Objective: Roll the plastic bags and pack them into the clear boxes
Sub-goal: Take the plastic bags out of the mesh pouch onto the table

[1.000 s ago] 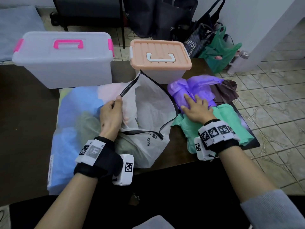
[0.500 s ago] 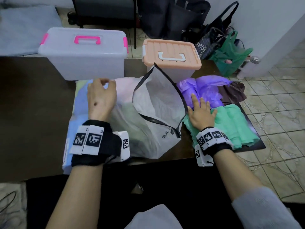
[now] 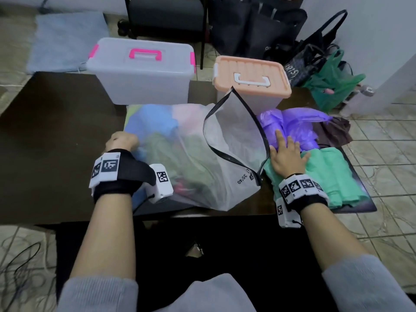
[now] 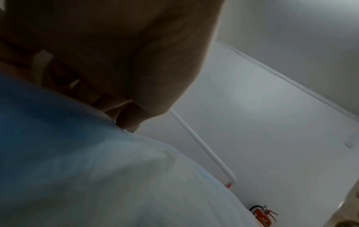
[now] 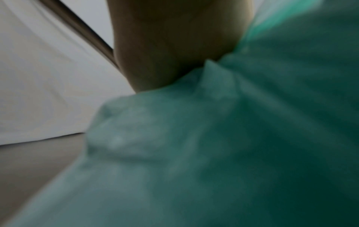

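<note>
The plastic bags [image 3: 290, 129] lie in a soft pile on the right side of the dark table [image 3: 56, 140], purple ones at the back and green bags [image 3: 333, 174] in front, with a brown one [image 3: 335, 131] at the far right. A second ago my left hand [image 3: 122, 140] was pinching the black zip edge of the big see-through pouch [image 3: 229, 154]; then it let go and went up toward the box, and now it has come down at the left side of the pouch, on a blue part. My fingers there are curled under, and I cannot tell if they hold anything. The pouch mouth stays open and stands up by itself. My right hand [image 3: 286, 154] has not moved: it lies flat with fingers spread, pressing on the bags where purple meets green. The bags look thin, crinkly and folded, not rolled yet. Inside the pouch I see more soft things in blue, pink and dull green. Behind it stand two boxes with their lids on. The big clear box [image 3: 144, 79] has a pink handle and pink clips, and looks milky, so I cannot tell what is in it. The small box [image 3: 249, 75] has an orange lid with a white handle. On the floor behind are dark bags [image 3: 254, 25] and a green shopping bag [image 3: 333, 79].
</note>
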